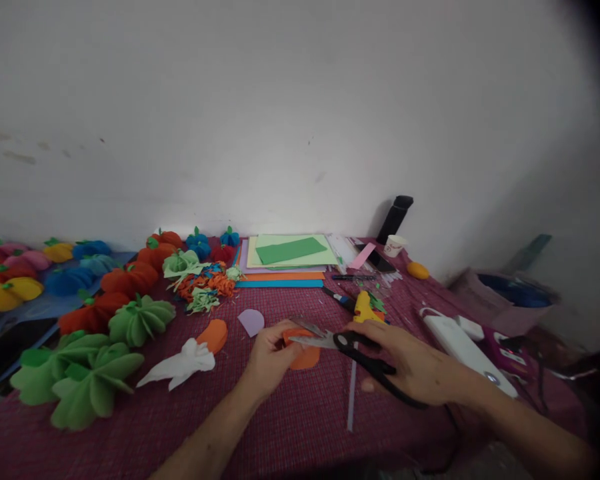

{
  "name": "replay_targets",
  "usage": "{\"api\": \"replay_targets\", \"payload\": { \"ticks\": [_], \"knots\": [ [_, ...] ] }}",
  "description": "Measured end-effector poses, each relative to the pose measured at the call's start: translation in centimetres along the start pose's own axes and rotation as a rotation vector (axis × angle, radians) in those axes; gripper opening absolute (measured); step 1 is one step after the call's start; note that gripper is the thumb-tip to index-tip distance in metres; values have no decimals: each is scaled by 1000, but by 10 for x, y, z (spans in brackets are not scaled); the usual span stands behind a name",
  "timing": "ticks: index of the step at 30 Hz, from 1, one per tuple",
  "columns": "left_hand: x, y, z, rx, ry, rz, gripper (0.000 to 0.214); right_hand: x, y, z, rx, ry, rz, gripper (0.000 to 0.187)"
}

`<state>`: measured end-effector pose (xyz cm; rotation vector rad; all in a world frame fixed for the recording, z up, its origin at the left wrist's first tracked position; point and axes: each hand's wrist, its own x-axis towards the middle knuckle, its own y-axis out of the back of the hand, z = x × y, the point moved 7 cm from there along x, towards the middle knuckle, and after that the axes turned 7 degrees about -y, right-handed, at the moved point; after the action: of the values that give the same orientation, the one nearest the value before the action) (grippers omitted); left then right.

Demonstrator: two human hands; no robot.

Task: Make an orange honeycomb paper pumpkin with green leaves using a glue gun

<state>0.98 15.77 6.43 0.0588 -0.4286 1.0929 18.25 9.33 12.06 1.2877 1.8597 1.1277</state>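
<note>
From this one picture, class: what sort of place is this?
Probably a paper-craft worktable, perhaps at home. Paper pumpkins crowd the left, coloured paper sheets lie by the wall, and the right hand holds scissors to an orange paper piece in the left hand.

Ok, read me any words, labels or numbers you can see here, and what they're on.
None can be read.
The paper cup bears a reddish mark, too small and blurred to read.
The white box shows no legible print.
</note>
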Motion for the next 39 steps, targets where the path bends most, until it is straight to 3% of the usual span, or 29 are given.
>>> {"api": "replay_targets", "payload": {
  "ticks": [27, 33, 39],
  "knots": [
    [-1, -5, 2, -38, -2, -44, 7, 3, 2, -15, -62, 85, 27, 49],
    [-1, -6, 0, 19, 13, -77, 12, 2, 10, -13, -106, 85, 103, 49],
    [-2, -1, -5, 72, 60, -35, 19, 5, 8, -3, 33, 50, 36, 45]
  ]
}}
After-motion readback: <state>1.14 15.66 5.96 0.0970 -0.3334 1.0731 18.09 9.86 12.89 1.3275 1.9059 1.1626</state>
